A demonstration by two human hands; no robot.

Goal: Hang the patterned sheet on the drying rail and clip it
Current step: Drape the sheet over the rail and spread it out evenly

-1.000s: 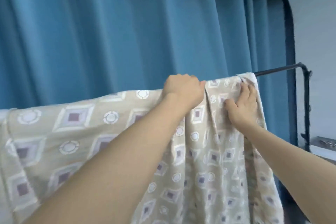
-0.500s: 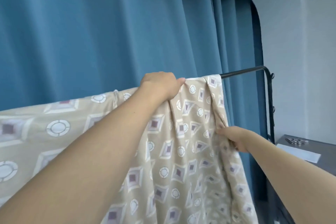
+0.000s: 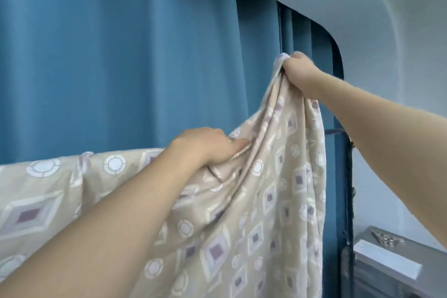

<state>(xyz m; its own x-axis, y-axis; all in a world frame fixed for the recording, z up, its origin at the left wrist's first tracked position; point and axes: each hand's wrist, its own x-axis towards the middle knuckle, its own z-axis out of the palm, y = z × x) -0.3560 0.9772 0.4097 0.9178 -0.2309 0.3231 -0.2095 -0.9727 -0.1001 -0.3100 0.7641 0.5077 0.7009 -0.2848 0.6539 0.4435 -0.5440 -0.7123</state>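
Both hands busy: right hand (image 3: 296, 72) now raised well above the left, fisted on a bunched corner of the patterned sheet (image 3: 242, 213), left hand (image 3: 205, 147) pinning folds below on the draped stretch, rail hidden, spreading unfinished, clipping not yet begun.

Right hand (image 3: 298, 72) raised high, fist closed on a bunched corner of the beige patterned sheet (image 3: 266, 201), lifted in front of the blue curtain (image 3: 121, 55). Left hand (image 3: 208, 146) lower, pressing and gripping folds along the sheet's top edge. Rail post (image 3: 349, 189) dark, just right of the hanging cloth. Grey tabletop (image 3: 399, 244) at lower right, with small metal clips (image 3: 387, 238) blurred.
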